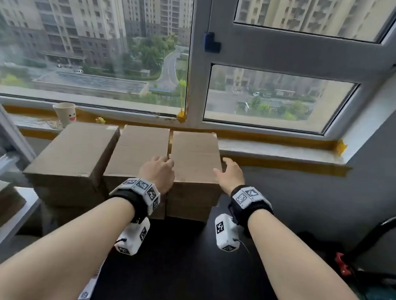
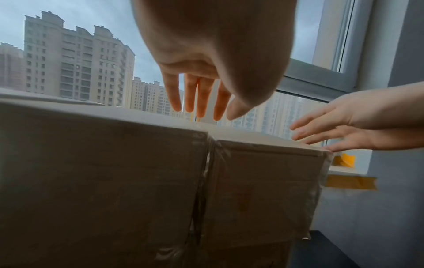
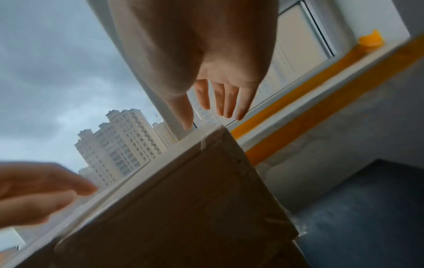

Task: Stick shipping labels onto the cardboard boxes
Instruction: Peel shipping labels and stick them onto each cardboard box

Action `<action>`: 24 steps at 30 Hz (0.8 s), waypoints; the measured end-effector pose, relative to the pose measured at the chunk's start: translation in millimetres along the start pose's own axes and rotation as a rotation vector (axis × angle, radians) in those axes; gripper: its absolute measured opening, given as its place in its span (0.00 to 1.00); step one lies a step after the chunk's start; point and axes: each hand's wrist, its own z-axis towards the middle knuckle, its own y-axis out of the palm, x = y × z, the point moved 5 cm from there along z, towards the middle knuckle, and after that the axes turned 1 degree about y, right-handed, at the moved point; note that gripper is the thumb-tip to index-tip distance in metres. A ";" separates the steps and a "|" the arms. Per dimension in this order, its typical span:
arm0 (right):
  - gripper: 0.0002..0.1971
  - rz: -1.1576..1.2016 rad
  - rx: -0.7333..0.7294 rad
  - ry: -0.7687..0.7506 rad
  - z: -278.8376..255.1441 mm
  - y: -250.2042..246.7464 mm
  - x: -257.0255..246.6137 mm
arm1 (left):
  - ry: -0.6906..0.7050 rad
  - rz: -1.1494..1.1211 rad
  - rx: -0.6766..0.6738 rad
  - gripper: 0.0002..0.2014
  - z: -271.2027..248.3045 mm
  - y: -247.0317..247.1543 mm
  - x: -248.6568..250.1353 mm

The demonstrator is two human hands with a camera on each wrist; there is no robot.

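Observation:
Three plain cardboard boxes stand side by side under the window: a left box (image 1: 73,150), a middle box (image 1: 138,150) and a right box (image 1: 194,154). They sit on more boxes below. My left hand (image 1: 159,168) hovers over the seam between the middle and right boxes, fingers straight and spread (image 2: 201,101), holding nothing. My right hand (image 1: 228,173) is at the right box's near right corner (image 3: 213,134), fingers straight and apart (image 3: 220,101), empty. No shipping label is on the box tops that I see.
A paper cup (image 1: 64,113) and a small yellow toy (image 1: 100,120) stand on the window sill (image 1: 271,150) behind the boxes. A dark tabletop (image 1: 177,261) lies under my forearms. A metal shelf (image 1: 8,210) is at the left; printed sheets (image 1: 90,285) lie near my left arm.

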 end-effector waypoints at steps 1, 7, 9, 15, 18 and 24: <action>0.28 0.059 -0.027 0.031 4.4 0.5 5.4 | -0.019 0.015 -0.012 0.17 1.5 2.6 0.1; 0.36 0.436 -0.200 0.088 17.7 11.1 23.6 | -0.077 0.018 -0.010 0.17 8.8 14.7 -1.4; 0.37 0.536 -0.232 0.099 19.7 10.9 26.7 | -0.083 0.015 0.004 0.17 10.1 14.0 0.3; 0.36 0.733 -0.307 0.164 20.7 10.4 33.8 | -0.150 -0.009 -0.094 0.19 15.0 15.9 2.8; 0.36 0.792 -0.342 0.180 20.0 10.6 35.7 | -0.183 -0.115 -0.125 0.20 16.8 17.7 5.6; 0.37 0.901 -0.321 0.243 5.5 -0.4 44.9 | -0.130 -0.364 -0.012 0.17 7.1 14.8 19.5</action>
